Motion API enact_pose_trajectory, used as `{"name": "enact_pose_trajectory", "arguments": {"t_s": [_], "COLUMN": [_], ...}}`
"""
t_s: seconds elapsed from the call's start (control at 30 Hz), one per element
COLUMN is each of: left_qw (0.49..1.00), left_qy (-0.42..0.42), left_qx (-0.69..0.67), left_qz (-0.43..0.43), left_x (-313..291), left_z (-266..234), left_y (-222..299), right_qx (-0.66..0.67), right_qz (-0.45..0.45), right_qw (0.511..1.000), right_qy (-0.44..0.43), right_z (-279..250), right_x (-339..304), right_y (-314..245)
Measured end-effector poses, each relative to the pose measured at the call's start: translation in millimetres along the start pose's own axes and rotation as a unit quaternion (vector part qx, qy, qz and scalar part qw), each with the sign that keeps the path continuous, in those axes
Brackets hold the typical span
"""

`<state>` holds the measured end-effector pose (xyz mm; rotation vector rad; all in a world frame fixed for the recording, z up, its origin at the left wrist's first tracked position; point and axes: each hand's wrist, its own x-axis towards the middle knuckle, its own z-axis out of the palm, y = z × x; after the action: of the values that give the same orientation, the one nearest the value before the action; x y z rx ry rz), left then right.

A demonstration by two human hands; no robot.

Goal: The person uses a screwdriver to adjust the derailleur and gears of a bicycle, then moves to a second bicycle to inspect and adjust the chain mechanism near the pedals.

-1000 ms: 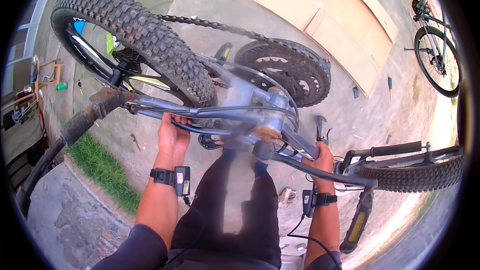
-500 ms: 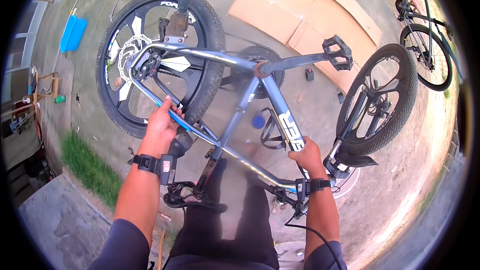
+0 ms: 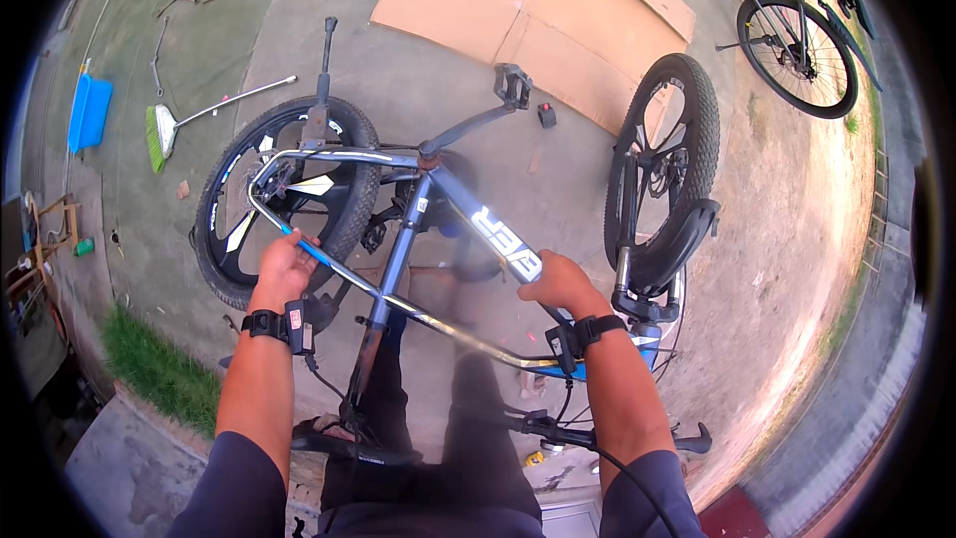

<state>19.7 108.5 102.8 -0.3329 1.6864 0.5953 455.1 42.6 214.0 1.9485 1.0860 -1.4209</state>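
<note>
While the left hand clasps the rear stay, the right hand clasps the down tube; the bicycle lies crosswise, front wheel rightward.

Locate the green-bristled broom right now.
In the head view it lies at the upper left: its green-bristled head is just right of the blue container, and its handle slants up past the bicycle's rear wheel.

Flattened cardboard and broom on concrete ground

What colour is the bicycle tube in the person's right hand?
The tube is greyish blue with white lettering, clearest in the head view.
</note>
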Motion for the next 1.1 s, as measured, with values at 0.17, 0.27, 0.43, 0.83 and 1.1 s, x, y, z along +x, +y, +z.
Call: {"name": "enact_pose_trajectory", "arguments": {"t_s": [0.17, 0.27, 0.43, 0.83, 1.1], "left_qw": [0.944, 0.811, 0.749, 0.970, 0.913], "left_qy": [-0.125, -0.205, 0.007, -0.112, -0.051], "left_qx": [0.256, 0.503, 0.576, 0.168, 0.282], "left_qz": [0.164, 0.219, 0.328, 0.137, 0.289], "left_x": [-92.7, -187.0, -228.9, -246.8, -293.7], "left_z": [-24.4, -86.5, -206.6, -253.1, -208.5], "left_y": [-28.1, -48.2, -95.4, -96.7, 22.1], "right_qx": [-0.011, 0.000, -0.016, -0.028, -0.140], "right_qz": [-0.025, -0.010, -0.014, 0.001, -0.005], "right_qw": [1.000, 1.000, 1.000, 0.999, 0.990], "right_qy": [0.001, -0.005, -0.009, -0.019, -0.019], "right_z": [-18.4, -10.4, -11.7, -23.2, -103.6], "right_x": [-0.7, -9.2, -10.9, -23.6, -61.7], "right_y": [-3.1, -11.5, -5.3, -19.0, -84.3]}}
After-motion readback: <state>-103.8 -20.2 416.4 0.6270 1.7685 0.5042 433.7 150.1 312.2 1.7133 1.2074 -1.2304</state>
